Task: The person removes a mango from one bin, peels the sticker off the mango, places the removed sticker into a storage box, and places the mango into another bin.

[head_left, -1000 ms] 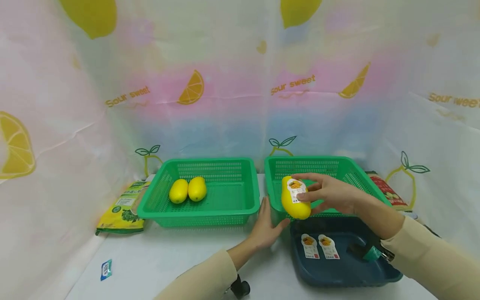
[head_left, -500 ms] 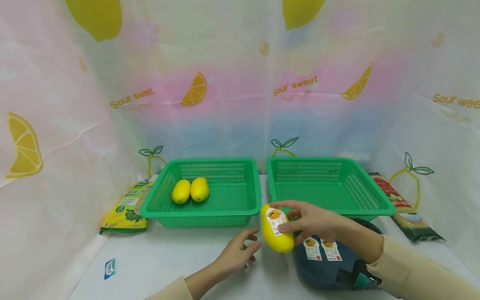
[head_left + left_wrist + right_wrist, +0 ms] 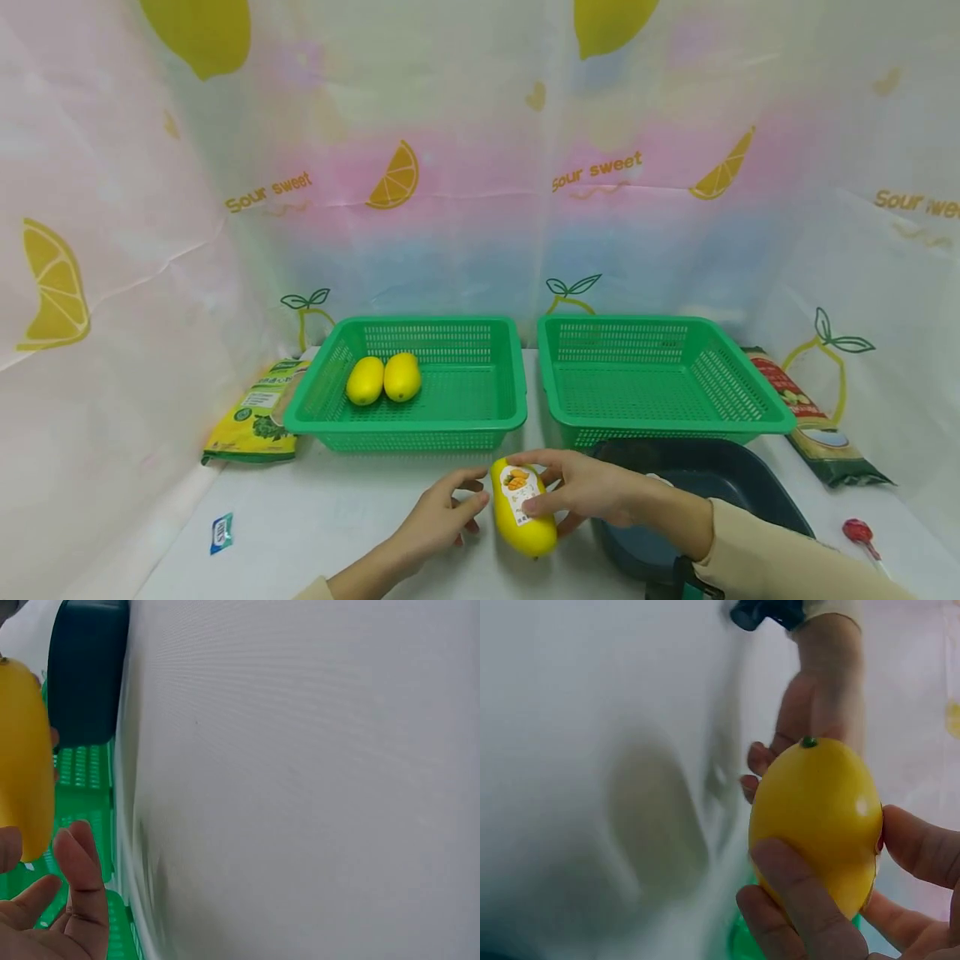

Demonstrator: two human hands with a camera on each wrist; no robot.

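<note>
My right hand (image 3: 588, 492) grips a yellow mango (image 3: 525, 533) above the white table, its thumb on a white label (image 3: 517, 492) printed with mangoes. In the right wrist view the mango (image 3: 817, 817) shows its green stem end, with fingers curled along its sides. My left hand (image 3: 435, 521) hovers just left of the mango with loosely bent fingers, holding nothing; whether a fingertip touches the fruit is unclear. Two more yellow mangoes (image 3: 384, 379) lie side by side in the left green basket (image 3: 405, 440). Nearest my right forearm is a dark blue basin (image 3: 705, 467), partly covered by it.
Beside the left basket stands a second green basket (image 3: 660, 429). A yellow bag (image 3: 255, 421) leans at the left, a red and green bag (image 3: 817, 433) at the right. A small blue packet (image 3: 221, 533) and a red lollipop (image 3: 857, 531) lie on the table.
My right hand has carried the labelled mango left and toward me, from over the right basket to the table's front middle. My left hand has drawn back from between the baskets toward the mango.
</note>
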